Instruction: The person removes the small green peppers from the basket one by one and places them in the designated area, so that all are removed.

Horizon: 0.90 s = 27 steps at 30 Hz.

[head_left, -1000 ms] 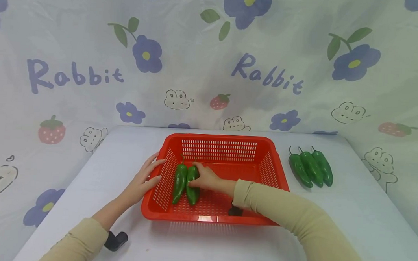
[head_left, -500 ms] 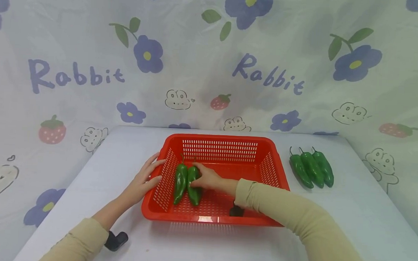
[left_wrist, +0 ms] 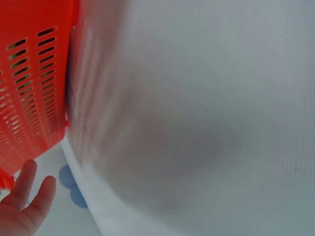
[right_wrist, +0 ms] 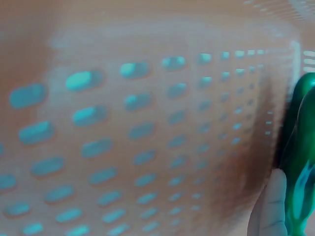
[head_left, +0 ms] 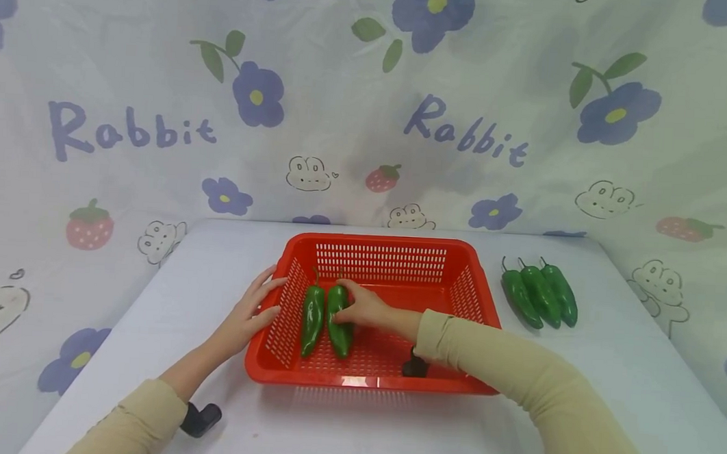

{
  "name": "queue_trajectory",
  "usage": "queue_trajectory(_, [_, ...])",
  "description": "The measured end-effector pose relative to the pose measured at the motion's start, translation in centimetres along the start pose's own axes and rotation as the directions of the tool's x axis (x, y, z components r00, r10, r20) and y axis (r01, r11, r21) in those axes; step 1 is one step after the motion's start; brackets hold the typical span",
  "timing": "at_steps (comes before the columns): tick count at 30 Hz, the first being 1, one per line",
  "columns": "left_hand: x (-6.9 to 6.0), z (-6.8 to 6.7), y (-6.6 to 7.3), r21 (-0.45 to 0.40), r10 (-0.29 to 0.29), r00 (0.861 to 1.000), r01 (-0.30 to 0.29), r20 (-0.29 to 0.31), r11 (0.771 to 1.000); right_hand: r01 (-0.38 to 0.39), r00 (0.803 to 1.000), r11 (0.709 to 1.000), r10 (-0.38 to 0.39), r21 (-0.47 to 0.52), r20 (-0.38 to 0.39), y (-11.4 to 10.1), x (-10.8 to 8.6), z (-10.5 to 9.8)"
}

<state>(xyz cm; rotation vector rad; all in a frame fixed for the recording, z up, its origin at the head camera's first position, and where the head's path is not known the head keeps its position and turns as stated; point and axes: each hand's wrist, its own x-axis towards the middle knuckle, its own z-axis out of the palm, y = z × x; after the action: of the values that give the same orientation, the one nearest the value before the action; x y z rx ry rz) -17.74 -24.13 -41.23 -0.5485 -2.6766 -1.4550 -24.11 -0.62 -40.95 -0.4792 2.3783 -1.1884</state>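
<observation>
Long glossy green pepper [head_left: 340, 337] pinched by the right grip [head_left: 364, 308], inside a red perforated plastic basket [head_left: 297, 377], a second green pepper [head_left: 313, 320] laid just beside, basket's left rim touched by the left grip [head_left: 246, 319], fingers extended, three green peppers [head_left: 540, 294] grouped outside on the white counter [head_left: 389, 437].

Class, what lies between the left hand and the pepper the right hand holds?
The head view shows the red plastic basket's left wall, then another green chili pepper.

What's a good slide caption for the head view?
Left hand at a red basket, right hand gripping one green pepper beside a second pepper inside, three more peppers lying outside.
</observation>
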Motion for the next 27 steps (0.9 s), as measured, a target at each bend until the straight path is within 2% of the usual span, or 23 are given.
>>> queue_trajectory(4, [0.0,0.0,-0.1,-0.008,0.002,1.0,-0.002,-0.002,1.0,0.024,1.0,0.999,-0.024,0.036,0.012,-0.6,-0.3,-0.5])
queue_trajectory(7, [0.0,0.0,-0.1,-0.014,0.003,1.0,-0.003,-0.002,1.0,0.028,0.999,0.994,-0.031,0.106,0.026,-0.8,-0.7,-1.0])
queue_trajectory(14, [0.1,0.2,-0.1,-0.017,0.004,1.0,-0.004,-0.005,1.0,0.026,0.997,0.955,-0.046,0.295,0.062,-0.9,-1.6,-2.7])
queue_trajectory(19, [0.1,0.1,-0.1,-0.018,0.007,1.0,-0.007,-0.005,1.0,0.024,0.998,0.941,-0.043,0.337,0.047,-1.1,-2.3,-4.3])
queue_trajectory(27, [0.1,0.1,-0.1,-0.014,0.001,1.0,-0.001,-0.002,1.0,0.07,0.996,0.932,-0.083,0.356,0.021,-2.2,-3.7,-7.1])
